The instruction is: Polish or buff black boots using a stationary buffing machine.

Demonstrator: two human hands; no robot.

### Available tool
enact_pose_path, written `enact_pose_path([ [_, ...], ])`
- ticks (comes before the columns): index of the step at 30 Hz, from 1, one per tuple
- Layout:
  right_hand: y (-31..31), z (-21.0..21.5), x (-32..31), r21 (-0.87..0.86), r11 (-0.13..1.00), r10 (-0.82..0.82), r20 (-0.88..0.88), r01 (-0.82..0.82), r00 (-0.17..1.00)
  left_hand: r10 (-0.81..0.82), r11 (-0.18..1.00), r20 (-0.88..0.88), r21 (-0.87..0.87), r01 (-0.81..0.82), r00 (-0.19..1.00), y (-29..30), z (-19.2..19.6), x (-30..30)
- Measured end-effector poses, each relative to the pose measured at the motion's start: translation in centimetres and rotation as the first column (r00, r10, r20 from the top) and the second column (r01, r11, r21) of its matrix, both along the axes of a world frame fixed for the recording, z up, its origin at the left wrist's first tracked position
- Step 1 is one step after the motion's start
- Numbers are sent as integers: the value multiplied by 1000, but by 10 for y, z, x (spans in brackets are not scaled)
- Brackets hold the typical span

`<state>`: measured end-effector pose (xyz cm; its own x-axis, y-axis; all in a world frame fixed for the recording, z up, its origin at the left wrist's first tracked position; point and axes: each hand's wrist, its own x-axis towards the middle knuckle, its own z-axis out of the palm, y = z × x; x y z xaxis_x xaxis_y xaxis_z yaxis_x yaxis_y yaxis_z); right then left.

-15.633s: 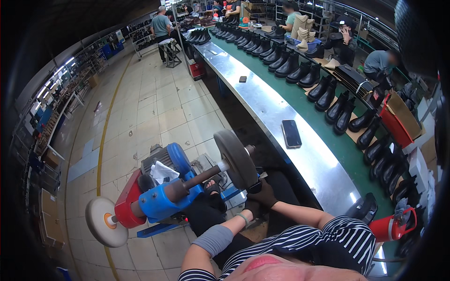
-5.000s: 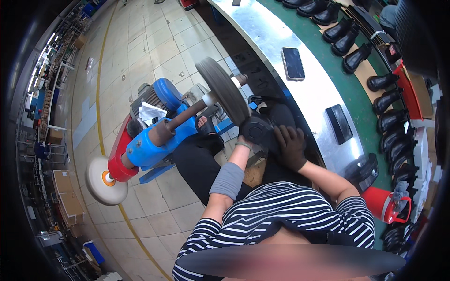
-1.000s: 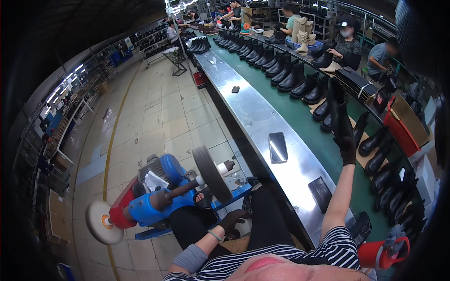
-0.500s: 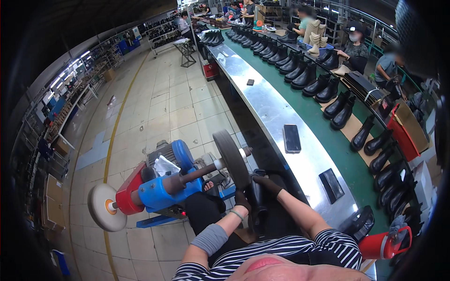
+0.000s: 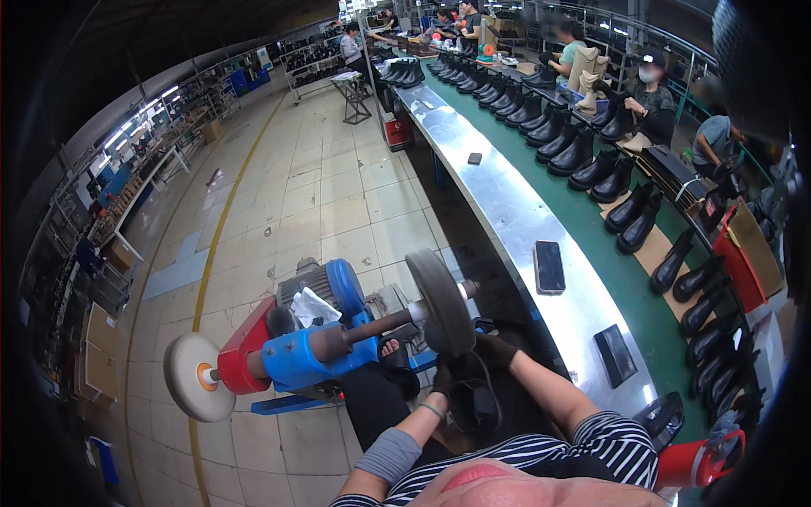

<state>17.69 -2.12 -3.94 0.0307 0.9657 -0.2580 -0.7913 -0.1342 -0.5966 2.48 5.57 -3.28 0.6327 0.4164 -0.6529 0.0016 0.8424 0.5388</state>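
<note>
A black ankle boot (image 5: 475,404) is between my two dark-gloved hands, just below the dark buffing wheel (image 5: 441,302). My left hand (image 5: 443,380) grips the boot's left side. My right hand (image 5: 497,351) is closed on its far right side, close to the wheel's lower edge. The boot's open top faces me, and its far end reaches the underside of the wheel; whether they touch is hard to tell. Both hands' fingertips are partly lost against the dark boot. The wheel sits on the shaft of a blue and red polishing machine (image 5: 291,353).
A pale buffing wheel (image 5: 198,378) is on the machine's left end, a white cloth (image 5: 314,309) on its motor. On the metal bench (image 5: 515,220) lie a phone (image 5: 549,268) and a black flat case (image 5: 615,355). Black boots line the green conveyor (image 5: 583,198). Co-workers sit beyond; a red jug (image 5: 688,463) stands right.
The boot has turned, so its open top now faces me more. My hands have shifted with it beneath the wheel. The whole view has swung slightly, moving the scene right and down.
</note>
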Motion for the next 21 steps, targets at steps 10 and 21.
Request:
enact_pose_path([
  [10, 19, 29, -5, -20, 992, -129, -29, 128, 991, -31, 911, 902, -151, 383, 430, 73, -186, 5],
  [21, -2, 19, 2, -135, 991, -6, -121, -10, 993, 114, 925, 331, 307, -222, 937, 40, -149, 0],
])
